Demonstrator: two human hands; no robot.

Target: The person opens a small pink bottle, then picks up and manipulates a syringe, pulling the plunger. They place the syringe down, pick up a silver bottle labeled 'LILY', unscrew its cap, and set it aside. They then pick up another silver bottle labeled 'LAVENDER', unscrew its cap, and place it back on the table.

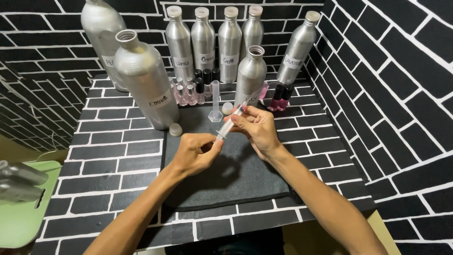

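Both my hands hold a clear plastic syringe above a dark grey mat. My left hand pinches its plunger end at the lower left. My right hand grips the barrel, whose tip points up and right toward a small vial of pink liquid that tilts next to an open aluminium bottle. A narrow clear measuring cylinder stands just beyond the hands.
A large open aluminium bottle stands at the left, its cap on the mat beside it. Several capped aluminium bottles line the back wall. Small vials cluster behind; two pink ones stand right. A green tray lies far left.
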